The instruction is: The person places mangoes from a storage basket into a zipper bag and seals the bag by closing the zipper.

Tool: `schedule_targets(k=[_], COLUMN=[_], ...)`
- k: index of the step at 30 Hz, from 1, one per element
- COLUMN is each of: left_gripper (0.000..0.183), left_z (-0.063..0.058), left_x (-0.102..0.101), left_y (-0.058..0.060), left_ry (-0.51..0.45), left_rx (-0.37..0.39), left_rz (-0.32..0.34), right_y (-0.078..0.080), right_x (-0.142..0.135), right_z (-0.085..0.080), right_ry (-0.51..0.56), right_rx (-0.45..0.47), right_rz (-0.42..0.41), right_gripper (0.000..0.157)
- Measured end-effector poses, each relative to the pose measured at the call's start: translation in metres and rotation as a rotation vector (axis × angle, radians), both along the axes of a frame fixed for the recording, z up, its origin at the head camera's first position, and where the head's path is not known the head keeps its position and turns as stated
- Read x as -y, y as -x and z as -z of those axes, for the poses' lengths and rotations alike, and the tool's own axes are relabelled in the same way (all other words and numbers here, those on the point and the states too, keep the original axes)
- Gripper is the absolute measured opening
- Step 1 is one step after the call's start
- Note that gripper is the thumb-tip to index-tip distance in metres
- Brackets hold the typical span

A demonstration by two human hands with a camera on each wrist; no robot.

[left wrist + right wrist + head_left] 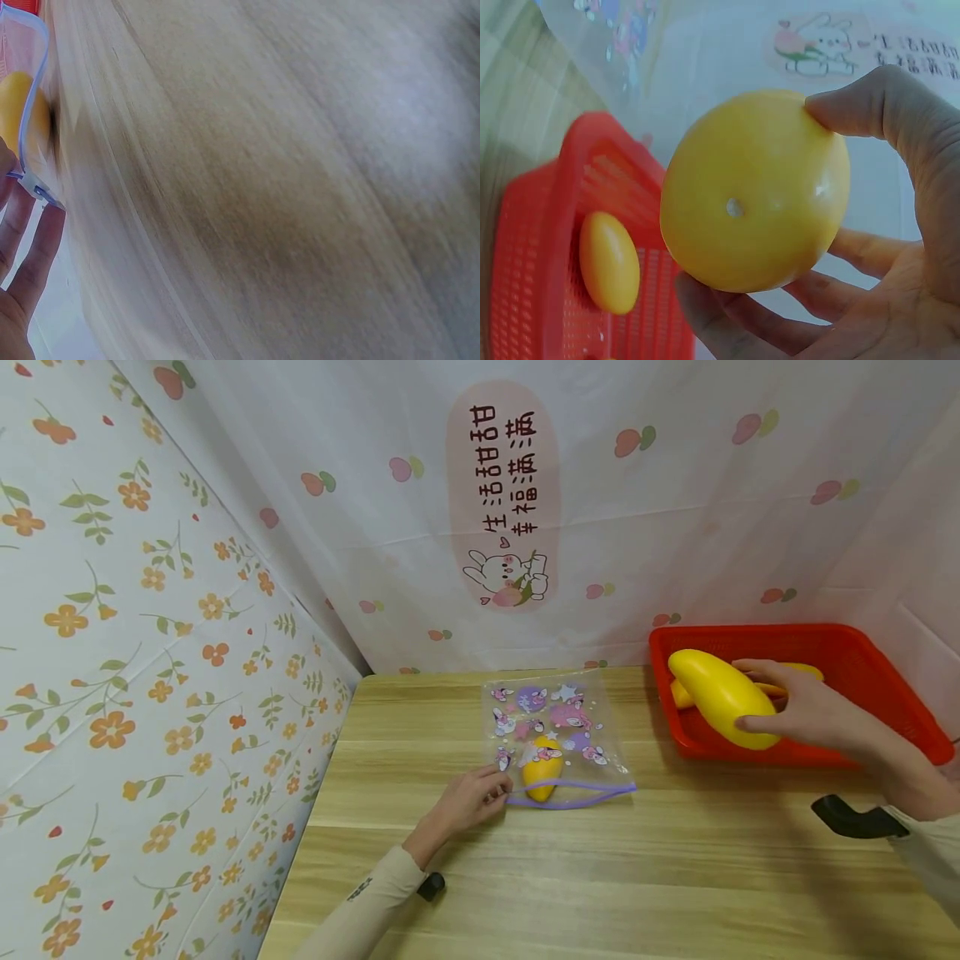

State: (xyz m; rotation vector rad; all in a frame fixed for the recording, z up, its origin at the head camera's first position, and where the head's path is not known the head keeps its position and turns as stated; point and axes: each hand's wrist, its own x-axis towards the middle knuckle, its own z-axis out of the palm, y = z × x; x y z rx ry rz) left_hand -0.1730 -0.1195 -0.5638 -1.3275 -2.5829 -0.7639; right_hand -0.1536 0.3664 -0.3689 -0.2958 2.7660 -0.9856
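Note:
My right hand (817, 706) grips a large yellow mango (722, 697) above the left part of a red plastic basket (780, 758). In the right wrist view the thumb presses one side of the mango (754, 195) and the fingers curl round the other. On the table lies a clear zip bag (600, 727) printed with pink and purple cartoon figures, with a smaller mango (542, 768) inside near its mouth. My left hand (468, 797) pinches the left end of the bag's purple zip edge, by the slider (34, 185). The bag's mouth stands parted.
More yellow mangoes lie in the basket, one of them (609, 262) plain in the right wrist view. The wooden table (637, 877) meets a printed curtain (375, 510) at the back and a flowered one (150, 693) at the left.

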Motion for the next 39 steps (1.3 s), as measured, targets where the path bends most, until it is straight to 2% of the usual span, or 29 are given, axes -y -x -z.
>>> schedule_targets(k=[11,24,31,39], left_gripper=[0.013,0.014,0.014,0.014], left_z=[-0.002,0.001,0.001,0.001], left_x=[0.0,0.0,0.0,0.0], left_y=[0.0,0.0,-0.001,-0.001], left_ry=[0.001,-0.012,-0.009,-0.007], left_rx=[0.01,0.0,-0.013,0.005], left_rz=[0.005,0.012,0.014,0.021], right_y=[-0.013,-0.021,-0.024,-0.032], right_x=[0.031,0.053,0.065,0.081], right_z=[0.01,0.028,0.043,0.063], right_ry=[-0.024,0.019,0.089,0.114], right_rx=[-0.016,-0.043,-0.008,0.015], right_rz=[-0.04,-0.11,-0.135,-0.158], right_gripper=[0.089,0.085,0.086,0.088])
